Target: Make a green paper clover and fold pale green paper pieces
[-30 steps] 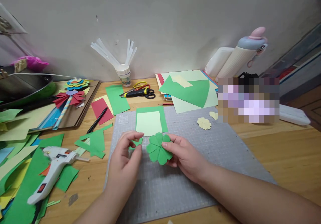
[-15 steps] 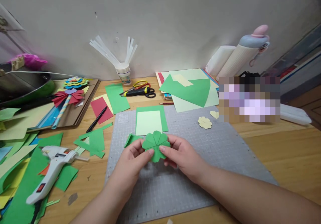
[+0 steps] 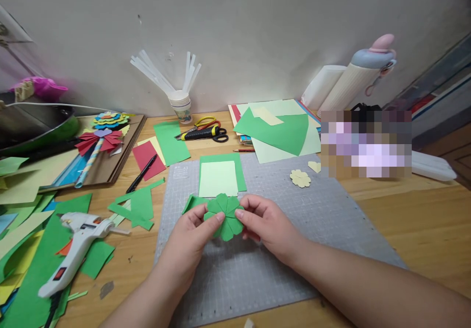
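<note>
A green paper flower (image 3: 227, 222) with scalloped petals and crease lines is held above the grey cutting mat (image 3: 272, 279). My left hand (image 3: 195, 227) pinches its left side, the thumb lying over the petals near the centre. At the right edge, my right hand (image 3: 263, 220) grips it between thumb and fingers. Just behind the flower lie a pale green square (image 3: 218, 178) on a larger green sheet (image 3: 241, 171) and a folded green scrap (image 3: 193, 203). A small cream paper flower (image 3: 300, 178) rests farther right on the mat, beside a cream petal-shaped piece (image 3: 314, 166).
A white glue gun (image 3: 77, 249) lies at left among green paper scraps (image 3: 142, 205). Behind the mat are scissors (image 3: 220, 135), a black pen (image 3: 142, 173), stacked paper cups (image 3: 180, 107) holding white sticks, and piled coloured sheets (image 3: 279, 132). A bottle (image 3: 353, 83) leans at back right.
The green flower has shifted slightly left and turned in my fingers. My left thumb now reaches farther toward its centre, while my right thumb sits nearer its edge.
</note>
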`<state>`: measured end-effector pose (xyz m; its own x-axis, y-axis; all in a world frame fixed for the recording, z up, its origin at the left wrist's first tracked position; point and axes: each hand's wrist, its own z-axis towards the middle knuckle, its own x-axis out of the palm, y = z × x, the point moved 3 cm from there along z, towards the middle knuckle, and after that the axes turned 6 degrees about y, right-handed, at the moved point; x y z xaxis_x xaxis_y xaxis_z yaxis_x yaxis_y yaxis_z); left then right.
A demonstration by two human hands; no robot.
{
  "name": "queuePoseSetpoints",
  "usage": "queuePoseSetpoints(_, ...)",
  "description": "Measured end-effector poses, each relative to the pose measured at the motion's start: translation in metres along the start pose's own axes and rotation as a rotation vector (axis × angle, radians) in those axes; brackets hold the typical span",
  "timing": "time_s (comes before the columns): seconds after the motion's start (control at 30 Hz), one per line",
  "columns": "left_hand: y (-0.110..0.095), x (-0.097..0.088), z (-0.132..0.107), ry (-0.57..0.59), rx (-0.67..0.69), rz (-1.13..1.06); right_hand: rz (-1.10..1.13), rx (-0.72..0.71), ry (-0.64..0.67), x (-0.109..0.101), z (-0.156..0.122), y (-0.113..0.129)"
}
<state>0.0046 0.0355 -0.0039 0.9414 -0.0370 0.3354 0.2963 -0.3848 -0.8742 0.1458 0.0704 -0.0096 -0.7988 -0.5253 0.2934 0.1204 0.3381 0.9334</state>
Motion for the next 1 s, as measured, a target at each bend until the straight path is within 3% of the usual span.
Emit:
queuePoseSetpoints(0.4,0.0026,-0.0043,0.0023,-0.048,-0.014,0.066,-0.032,-0.046,0.042,0.0005,-0.0012,-0.0009)
queuePoseSetpoints(0.6,-0.0016,-0.0038,0.0002,-0.085,0.072,0.018,-0.034,-0.016,0.065,0.0049,-0.0012,-0.0023)
queuePoseSetpoints(0.83,-0.0017,0.0004,-0.0017,-0.041,0.047,0.046,-0.039,-0.046,-0.038,0.0006,-0.0013,-0.0001)
queuePoseSetpoints(1.0,-0.0057,-0.0020,-0.0017,-0.075,0.046,0.069,-0.024,-0.074,0.014,0.0003,-0.0015,0.0010)
